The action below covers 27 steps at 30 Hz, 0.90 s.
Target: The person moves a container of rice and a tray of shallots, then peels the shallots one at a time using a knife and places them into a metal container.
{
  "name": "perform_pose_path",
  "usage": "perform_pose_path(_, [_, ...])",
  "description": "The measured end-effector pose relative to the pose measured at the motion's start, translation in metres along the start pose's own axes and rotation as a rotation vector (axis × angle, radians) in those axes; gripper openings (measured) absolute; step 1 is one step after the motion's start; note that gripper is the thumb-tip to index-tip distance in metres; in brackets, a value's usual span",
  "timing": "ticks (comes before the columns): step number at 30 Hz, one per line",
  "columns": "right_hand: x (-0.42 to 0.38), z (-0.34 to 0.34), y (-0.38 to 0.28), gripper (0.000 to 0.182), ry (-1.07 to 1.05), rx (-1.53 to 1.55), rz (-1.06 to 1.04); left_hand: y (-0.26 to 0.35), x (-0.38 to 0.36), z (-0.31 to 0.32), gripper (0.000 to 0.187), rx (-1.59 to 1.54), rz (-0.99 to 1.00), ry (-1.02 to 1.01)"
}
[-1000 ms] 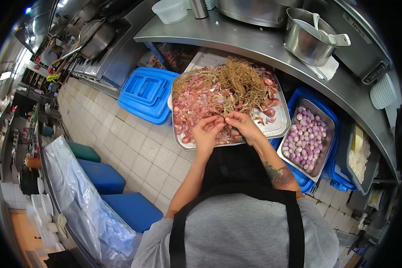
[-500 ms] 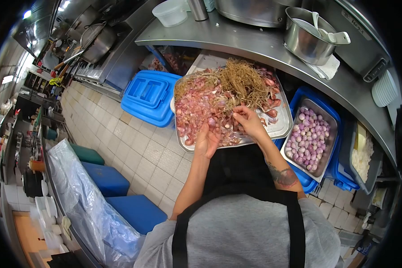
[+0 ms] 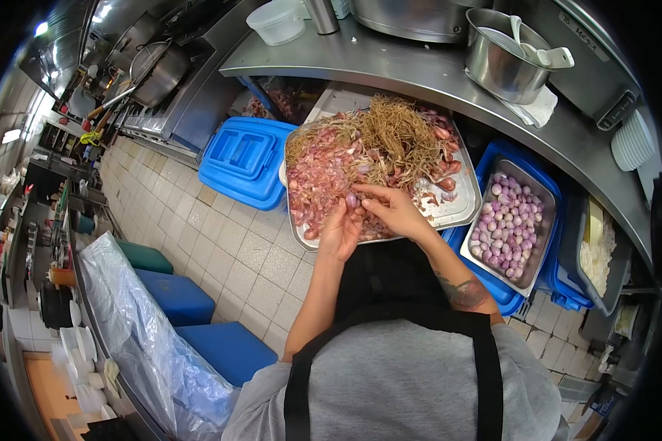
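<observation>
My left hand holds a small purple shallot in its curled fingertips, over the near side of a metal tray. From the right, my right hand reaches in with thumb and forefinger closed on the same shallot; its other fingers are partly hidden. Loose reddish shallot skins heap the tray's left and middle. Behind the hands lies a clump of dry brown roots, with several unpeeled shallots along the right side.
At right, a steel pan of peeled shallots stands on a blue bin. A blue lid lies left of the tray. Beyond runs a steel counter with a pot of utensils. Blue bins stand at lower left.
My right hand has moved left from above the tray's middle to the shallot in my left hand. The left hand stays in nearly the same place.
</observation>
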State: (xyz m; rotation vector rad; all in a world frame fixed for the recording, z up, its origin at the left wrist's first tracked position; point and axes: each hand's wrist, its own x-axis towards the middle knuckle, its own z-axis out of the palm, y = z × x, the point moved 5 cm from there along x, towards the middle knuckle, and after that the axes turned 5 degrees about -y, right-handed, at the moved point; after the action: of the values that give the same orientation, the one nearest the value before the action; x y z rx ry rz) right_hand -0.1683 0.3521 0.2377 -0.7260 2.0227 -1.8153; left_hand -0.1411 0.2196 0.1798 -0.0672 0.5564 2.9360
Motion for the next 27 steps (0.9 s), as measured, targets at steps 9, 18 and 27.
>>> perform_pose_path(9, [-0.009, 0.008, 0.004, 0.029, 0.084, 0.186, 0.124, 0.015, -0.009, 0.008, 0.025, 0.517, 0.275, 0.184])
perform_pose_path(18, [-0.007, 0.007, 0.008, 0.024, 0.182, 0.121, -0.015, 0.009, -0.013, 0.021, 0.031, 0.835, 0.418, 0.094])
perform_pose_path(27, [-0.007, -0.004, 0.002, 0.022, 0.138, 0.565, 0.187, 0.007, -0.007, 0.033, 0.024, 0.824, 0.281, -0.003])
